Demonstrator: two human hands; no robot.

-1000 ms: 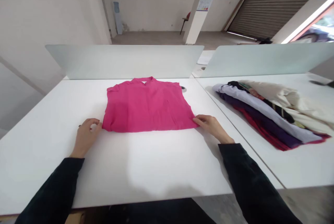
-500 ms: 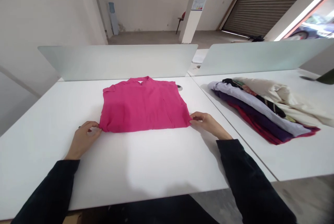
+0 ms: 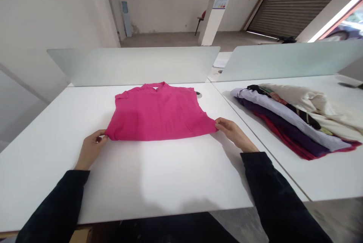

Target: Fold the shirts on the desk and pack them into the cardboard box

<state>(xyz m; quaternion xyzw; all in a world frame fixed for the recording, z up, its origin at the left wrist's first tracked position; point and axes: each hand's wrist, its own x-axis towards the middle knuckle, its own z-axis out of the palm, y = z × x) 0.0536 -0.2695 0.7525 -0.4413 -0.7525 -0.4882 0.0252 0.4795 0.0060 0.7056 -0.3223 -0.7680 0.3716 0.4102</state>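
A pink shirt lies on the white table, its collar toward the far side and its near edge running straight across. My left hand pinches the near left corner between thumb and fingers. At the near right corner, my right hand has the cloth pinched the same way. Both corners are drawn outward, and the right one looks slightly raised off the tabletop. No sleeves show spread out at the shirt's sides.
To the right, a pile of folded clothes in lilac, purple, red and cream rests on the adjoining table. Frosted divider panels stand along the back edge. A round cable hole sits by the shirt's right shoulder.
The shirt's near corners have been pulled further apart, the right one moving outward to the right, so the near edge is wider and tauter. The view has shifted slightly.
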